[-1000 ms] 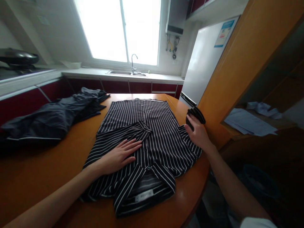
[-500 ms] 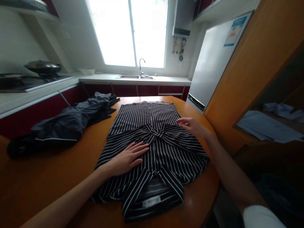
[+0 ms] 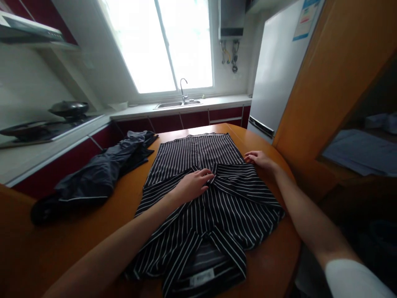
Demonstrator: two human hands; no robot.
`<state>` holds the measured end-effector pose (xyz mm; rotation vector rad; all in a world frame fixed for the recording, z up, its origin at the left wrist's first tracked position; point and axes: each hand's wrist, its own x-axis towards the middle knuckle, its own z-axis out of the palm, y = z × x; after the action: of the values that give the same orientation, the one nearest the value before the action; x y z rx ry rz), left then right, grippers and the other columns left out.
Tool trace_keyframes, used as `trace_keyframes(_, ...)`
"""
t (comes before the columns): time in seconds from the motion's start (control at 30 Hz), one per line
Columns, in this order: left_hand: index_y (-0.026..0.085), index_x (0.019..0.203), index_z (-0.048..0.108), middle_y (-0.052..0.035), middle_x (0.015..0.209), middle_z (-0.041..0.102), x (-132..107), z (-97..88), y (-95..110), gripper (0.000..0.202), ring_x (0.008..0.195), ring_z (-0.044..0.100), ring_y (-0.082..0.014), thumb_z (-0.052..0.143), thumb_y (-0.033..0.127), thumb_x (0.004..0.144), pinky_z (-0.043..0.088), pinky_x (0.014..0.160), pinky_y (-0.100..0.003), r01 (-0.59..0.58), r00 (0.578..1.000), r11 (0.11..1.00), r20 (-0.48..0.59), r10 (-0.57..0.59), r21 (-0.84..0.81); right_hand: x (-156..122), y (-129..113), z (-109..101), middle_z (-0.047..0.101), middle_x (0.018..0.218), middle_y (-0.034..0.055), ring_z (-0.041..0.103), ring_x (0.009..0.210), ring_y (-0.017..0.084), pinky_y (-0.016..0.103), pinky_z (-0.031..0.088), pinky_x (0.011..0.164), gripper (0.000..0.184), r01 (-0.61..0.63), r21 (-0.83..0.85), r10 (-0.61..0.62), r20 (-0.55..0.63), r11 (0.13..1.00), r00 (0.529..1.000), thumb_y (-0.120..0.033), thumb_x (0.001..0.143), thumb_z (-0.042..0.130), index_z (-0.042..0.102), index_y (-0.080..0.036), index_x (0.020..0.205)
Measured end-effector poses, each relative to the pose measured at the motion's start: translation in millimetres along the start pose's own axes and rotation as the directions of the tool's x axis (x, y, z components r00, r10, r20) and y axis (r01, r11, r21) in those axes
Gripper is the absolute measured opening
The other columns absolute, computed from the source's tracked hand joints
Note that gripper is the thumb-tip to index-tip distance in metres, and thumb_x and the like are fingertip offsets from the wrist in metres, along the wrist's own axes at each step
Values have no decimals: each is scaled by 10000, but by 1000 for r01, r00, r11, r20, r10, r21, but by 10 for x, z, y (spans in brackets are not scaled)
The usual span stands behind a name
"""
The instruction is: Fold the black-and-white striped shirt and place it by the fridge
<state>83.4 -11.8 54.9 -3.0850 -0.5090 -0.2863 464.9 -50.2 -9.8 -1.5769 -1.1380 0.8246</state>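
A black shirt with white stripes point(image 3: 214, 207) lies flat on the round wooden table point(image 3: 46, 244), collar nearest me and both sleeves folded across its middle. My left hand point(image 3: 194, 185) rests palm down on the shirt where the two cuffs meet, fingers stretched out. My right hand point(image 3: 259, 159) lies at the shirt's right edge by the folded right sleeve, fingers extended and touching the cloth. Neither hand grips anything.
A crumpled dark grey garment point(image 3: 99, 174) lies on the table's left side. Behind are a counter with a sink point(image 3: 178, 103), a stove with pans point(image 3: 66, 109), a white fridge point(image 3: 279, 70) and a wooden cabinet point(image 3: 328, 82) close on the right.
My right hand laid the right sleeve across the shirt, then moved to the right edge. My left hand slid forward from the chest area to the crossed cuffs.
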Motion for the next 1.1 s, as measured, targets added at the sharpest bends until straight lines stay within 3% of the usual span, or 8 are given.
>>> trace_keyframes(0.2, 312, 1303, 642, -50, 1340, 568, 370, 271, -22, 397, 989, 690, -216, 492, 188, 957, 572, 890, -346, -7, 1000, 1000, 31, 7, -4, 66, 60, -28, 772, 956, 114, 682, 708, 131, 233, 546, 672, 144, -10, 12, 11, -21, 1000, 1000, -129, 922, 581, 693, -115, 1012)
trace_keyframes(0.33, 260, 1285, 666, -70, 1367, 565, 460, 214, -106, 412, 904, 694, -177, 407, 181, 976, 595, 855, -356, -12, 989, 956, -148, -32, -293, 98, 85, -24, 770, 951, 121, 666, 693, 118, 216, 537, 641, 174, 13, -18, -13, -7, 1000, 1000, -166, 934, 581, 694, -103, 1050)
trace_keyframes(0.47, 219, 1249, 695, -79, 1373, 590, 425, 65, -199, 382, 1109, 652, -217, 422, 205, 982, 573, 948, -371, -63, 944, 902, -318, -85, -428, 76, 38, 8, 771, 950, 124, 663, 706, 122, 242, 553, 689, 225, 48, -68, -49, -15, 996, 999, -144, 921, 562, 703, -91, 1088)
trace_keyframes(0.6, 239, 1212, 717, -49, 1428, 574, 290, 6, -304, 353, 1261, 581, -248, 456, 226, 975, 501, 1073, -413, -55, 927, 912, -360, -104, -407, 4, -74, 116, 757, 1077, 117, 683, 959, 174, 304, 528, 906, 234, 242, -126, -247, -28, 962, 969, -181, 926, 568, 726, -119, 1088)
trace_keyframes(0.73, 216, 1224, 707, -57, 1356, 638, 155, 133, -401, 390, 1241, 606, -242, 471, 186, 916, 477, 1107, -435, -1, 950, 905, -283, -132, -426, -67, -139, 256, 749, 1109, 101, 672, 1017, 194, 315, 504, 930, 282, 350, -169, -345, 59, 921, 937, -292, 951, 566, 730, -136, 1120)
trace_keyframes(0.83, 188, 1277, 679, -59, 1327, 662, 74, 280, -463, 535, 1238, 615, -236, 454, 111, 797, 445, 1140, -455, 42, 981, 896, -151, -120, -442, -91, -142, 335, 756, 1053, 102, 673, 940, 195, 305, 505, 867, 288, 350, -294, -332, 109, 890, 937, -285, 934, 582, 739, -118, 1107)
trace_keyframes(0.93, 174, 1269, 687, -56, 1333, 661, 24, 350, -505, 618, 1263, 601, -230, 419, 88, 719, 402, 1174, -470, 66, 986, 863, -100, -134, -501, -104, -148, 380, 760, 954, 78, 664, 854, 182, 284, 501, 807, 271, 327, -356, -310, 105, 875, 945, -269, 931, 571, 753, -124, 1071)
trace_keyframes(1.1, 176, 1221, 710, -51, 1242, 715, 65, 263, -515, 473, 1204, 638, -231, 440, 182, 832, 436, 1134, -475, 163, 955, 737, -81, -284, -656, -147, -181, 355, 752, 839, 51, 665, 770, 190, 286, 507, 751, 283, 311, -366, -293, 105, 877, 950, -335, 941, 570, 775, -158, 1023)
